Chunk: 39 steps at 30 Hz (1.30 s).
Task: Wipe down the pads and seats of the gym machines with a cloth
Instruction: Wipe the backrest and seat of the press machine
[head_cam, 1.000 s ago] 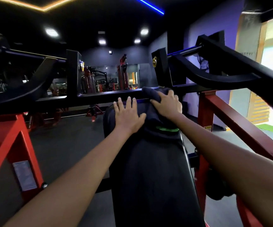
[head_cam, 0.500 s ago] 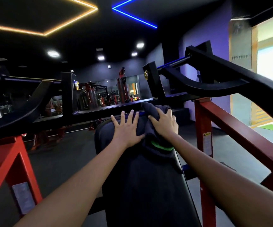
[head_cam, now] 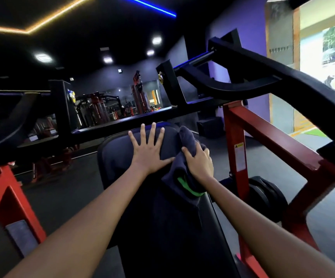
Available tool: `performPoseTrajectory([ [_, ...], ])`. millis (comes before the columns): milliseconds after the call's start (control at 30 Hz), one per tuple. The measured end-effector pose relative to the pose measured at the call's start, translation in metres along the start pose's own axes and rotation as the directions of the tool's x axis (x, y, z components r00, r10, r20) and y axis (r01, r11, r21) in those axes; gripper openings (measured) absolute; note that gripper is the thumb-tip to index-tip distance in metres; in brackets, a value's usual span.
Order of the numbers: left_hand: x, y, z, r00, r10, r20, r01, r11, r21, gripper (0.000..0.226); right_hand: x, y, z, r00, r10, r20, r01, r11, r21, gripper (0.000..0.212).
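Gripping the cloth (head_cam: 184, 177), right-hand fingers (head_cam: 188, 154) curl; left hand (head_cam: 149, 153) splayed on pad (head_cam: 118, 153).

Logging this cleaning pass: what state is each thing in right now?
left hand: flat on the pad, fingers spread.
right hand: gripping the cloth, pressing it on the pad.
cloth: bunched, dark with a green strip, on the pad's right side.
pad: black, bare on its left side.
press arm: raised, untouched.
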<state>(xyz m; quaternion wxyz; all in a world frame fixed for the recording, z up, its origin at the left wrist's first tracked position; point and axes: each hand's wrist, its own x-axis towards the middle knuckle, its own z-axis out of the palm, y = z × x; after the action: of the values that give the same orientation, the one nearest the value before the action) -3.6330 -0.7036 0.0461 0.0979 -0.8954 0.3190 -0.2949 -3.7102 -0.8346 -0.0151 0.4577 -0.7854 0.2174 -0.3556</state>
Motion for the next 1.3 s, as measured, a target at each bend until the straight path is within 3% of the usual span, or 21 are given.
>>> performPoseTrajectory([
  [167, -0.006, 0.009, 0.003, 0.999, -0.039, -0.002, 0.039, 0.998, -0.039, 0.105, -0.044, 0.042, -0.002, 0.999, 0.046, 0.011, -0.046, 0.999, -0.021, 0.052],
  [333, -0.016, 0.019, 0.003, 0.999, -0.045, 0.015, 0.045, 0.999, -0.027, 0.111, -0.095, 0.078, 0.003, 0.995, 0.093, -0.032, -0.097, 0.984, -0.151, 0.057],
  [467, -0.041, 0.031, 0.017, 1.0, 0.004, 0.03, -0.003, 1.0, -0.029, 0.103, -0.093, 0.076, 0.002, 0.989, 0.148, -0.019, -0.149, 0.982, -0.113, 0.057],
  [600, -0.071, 0.044, 0.031, 0.997, 0.052, 0.05, -0.05, 0.998, -0.04, 0.101, -0.123, 0.092, 0.006, 0.995, 0.084, -0.058, -0.091, 0.986, -0.141, 0.06],
  [667, -0.086, 0.05, 0.038, 0.994, 0.07, 0.082, -0.068, 0.997, -0.021, 0.105, -0.145, 0.11, 0.005, 0.994, 0.085, -0.062, -0.094, 0.984, -0.149, 0.061],
  [800, -0.11, 0.072, 0.049, 0.981, 0.083, 0.174, -0.084, 0.996, 0.001, 0.121, -0.13, 0.112, -0.004, 0.974, 0.226, 0.014, -0.225, 0.972, -0.073, 0.058],
  [867, -0.12, 0.084, 0.053, 0.974, 0.084, 0.211, -0.087, 0.996, 0.003, 0.121, -0.123, 0.109, -0.005, 0.977, 0.208, 0.039, -0.206, 0.977, -0.047, 0.057],
  [967, -0.136, 0.096, 0.058, 0.96, 0.105, 0.261, -0.114, 0.993, 0.022, 0.129, -0.153, 0.129, -0.003, 0.991, 0.133, 0.014, -0.131, 0.985, -0.112, 0.058],
  [1067, -0.147, 0.103, 0.062, 0.948, 0.113, 0.297, -0.135, 0.989, 0.053, 0.139, -0.197, 0.166, -0.006, 0.969, 0.243, 0.033, -0.236, 0.96, -0.15, 0.057],
  [1167, -0.155, 0.11, 0.062, 0.944, 0.113, 0.309, -0.135, 0.989, 0.052, 0.141, -0.189, 0.175, -0.014, 0.942, 0.328, 0.077, -0.32, 0.943, -0.093, 0.056],
  [1300, -0.166, 0.115, 0.068, 0.943, 0.122, 0.31, -0.141, 0.989, 0.038, 0.139, -0.178, 0.168, -0.009, 0.951, 0.301, 0.071, -0.295, 0.952, -0.079, 0.057],
])
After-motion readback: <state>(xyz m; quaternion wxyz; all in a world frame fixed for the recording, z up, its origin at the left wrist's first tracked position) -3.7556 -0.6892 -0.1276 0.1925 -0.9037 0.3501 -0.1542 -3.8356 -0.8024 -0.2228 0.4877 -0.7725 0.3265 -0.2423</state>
